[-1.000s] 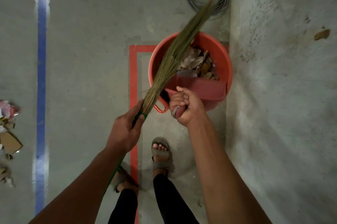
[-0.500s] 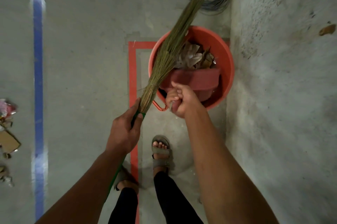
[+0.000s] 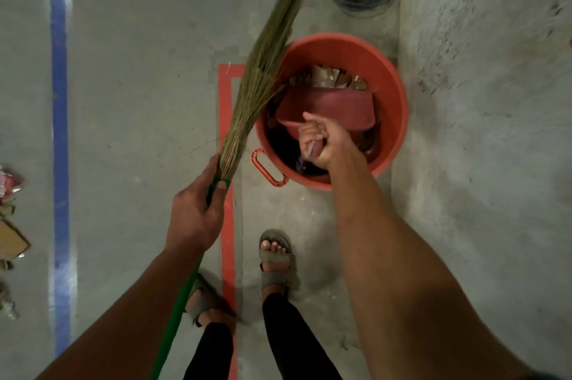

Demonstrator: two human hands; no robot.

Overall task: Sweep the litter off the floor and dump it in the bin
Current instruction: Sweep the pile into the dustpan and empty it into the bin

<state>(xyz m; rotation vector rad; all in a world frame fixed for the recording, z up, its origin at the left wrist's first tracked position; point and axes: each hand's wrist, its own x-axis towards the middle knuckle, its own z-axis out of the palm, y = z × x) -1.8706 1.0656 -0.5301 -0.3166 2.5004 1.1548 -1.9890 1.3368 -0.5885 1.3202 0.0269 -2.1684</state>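
While the right hand (image 3: 322, 141) grips the dustpan (image 3: 328, 110) handle, pan tipped mouth-down inside the bin (image 3: 393, 95) (scraps visible beyond its lip), the left hand (image 3: 198, 212) clamps the broom (image 3: 263, 64), bristles angled away past the bin's left rim.

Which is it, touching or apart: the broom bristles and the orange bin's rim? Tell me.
Cannot tell. In the head view the broom bristles overlap the orange bin rim at its left edge, but from overhead no contact or gap shows plainly.
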